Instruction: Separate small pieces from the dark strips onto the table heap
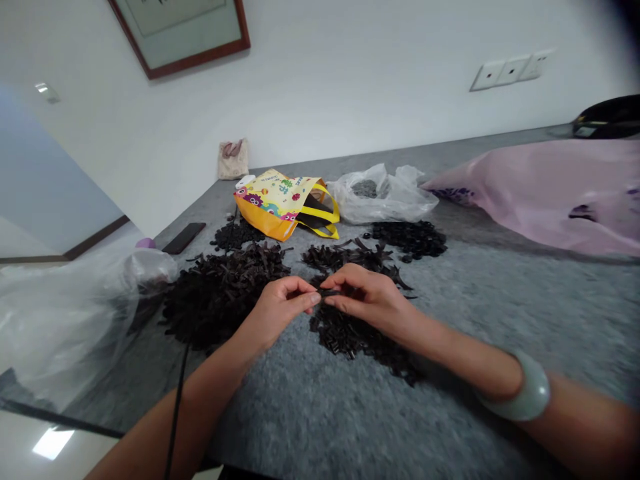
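Note:
Both hands meet over the grey tabletop, fingertips almost touching. Between them is a small black strip [329, 292], its exact kind too small to make out. My left hand [285, 303] pinches its left end with thumb and forefinger. From the other side my right hand [375, 300], with a pale bangle [535, 387] on the wrist, grips the strip between thumb and fingers. A big heap of black strips [225, 287] lies left of my left hand. Under and in front of my right hand are small black pieces [345, 337], and more black strips [357, 257] lie just behind.
Small black pieces form piles at the back right [410, 239] and back left [237, 235]. A yellow cartoon bag [280, 200], a clear plastic bag [400, 200] and a pink bag [545, 193] stand behind. Leftward are a phone [185, 238] and plastic sheeting [65, 320].

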The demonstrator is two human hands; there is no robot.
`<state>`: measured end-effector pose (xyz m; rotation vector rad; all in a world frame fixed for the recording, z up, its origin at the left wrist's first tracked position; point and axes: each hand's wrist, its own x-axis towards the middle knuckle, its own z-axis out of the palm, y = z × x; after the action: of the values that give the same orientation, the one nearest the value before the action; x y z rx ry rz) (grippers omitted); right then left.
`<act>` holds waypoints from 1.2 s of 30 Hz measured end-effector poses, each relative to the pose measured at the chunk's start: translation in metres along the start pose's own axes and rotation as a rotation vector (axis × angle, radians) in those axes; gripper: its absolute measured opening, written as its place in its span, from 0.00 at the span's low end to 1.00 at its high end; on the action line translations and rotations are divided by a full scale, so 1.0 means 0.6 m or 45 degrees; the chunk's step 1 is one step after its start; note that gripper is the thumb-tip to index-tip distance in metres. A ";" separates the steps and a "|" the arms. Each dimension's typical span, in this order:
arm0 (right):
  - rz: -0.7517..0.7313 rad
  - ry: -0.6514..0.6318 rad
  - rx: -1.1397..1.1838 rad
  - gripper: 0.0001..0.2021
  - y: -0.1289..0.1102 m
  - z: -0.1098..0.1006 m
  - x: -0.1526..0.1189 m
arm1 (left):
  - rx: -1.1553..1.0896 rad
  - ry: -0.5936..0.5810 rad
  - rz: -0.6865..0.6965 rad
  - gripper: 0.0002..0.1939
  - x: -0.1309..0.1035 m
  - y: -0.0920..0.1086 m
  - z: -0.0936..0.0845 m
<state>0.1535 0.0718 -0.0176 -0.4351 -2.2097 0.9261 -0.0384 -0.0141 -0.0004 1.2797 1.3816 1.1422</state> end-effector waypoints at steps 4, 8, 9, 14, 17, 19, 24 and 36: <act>0.135 -0.029 0.187 0.08 0.006 0.002 0.003 | -0.052 -0.020 -0.040 0.09 -0.001 -0.004 0.001; 0.325 -0.142 0.389 0.10 0.010 -0.003 0.008 | -0.066 -0.049 -0.089 0.08 -0.003 -0.005 0.000; 0.401 -0.186 0.454 0.11 0.011 -0.006 0.010 | -0.034 -0.048 -0.076 0.08 -0.004 -0.003 -0.001; 0.457 -0.256 0.325 0.07 0.009 -0.016 0.013 | 0.172 -0.007 -0.069 0.08 -0.010 0.010 0.002; 0.114 -0.122 -0.119 0.07 -0.005 -0.016 0.007 | 0.157 0.007 -0.099 0.09 -0.007 0.008 0.007; -0.057 -0.083 -0.233 0.10 -0.012 -0.015 0.003 | 0.029 0.022 -0.119 0.09 -0.002 0.001 0.008; 0.078 -0.026 0.174 0.20 0.003 -0.010 0.002 | -0.459 -0.005 -0.262 0.10 0.005 -0.010 0.010; -0.257 -0.172 -0.090 0.07 0.002 -0.018 -0.001 | -0.343 -0.109 -0.253 0.10 -0.006 -0.001 0.013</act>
<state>0.1617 0.0776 -0.0131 -0.1812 -2.3637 0.7918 -0.0304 -0.0173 -0.0023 0.9659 1.2160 1.0820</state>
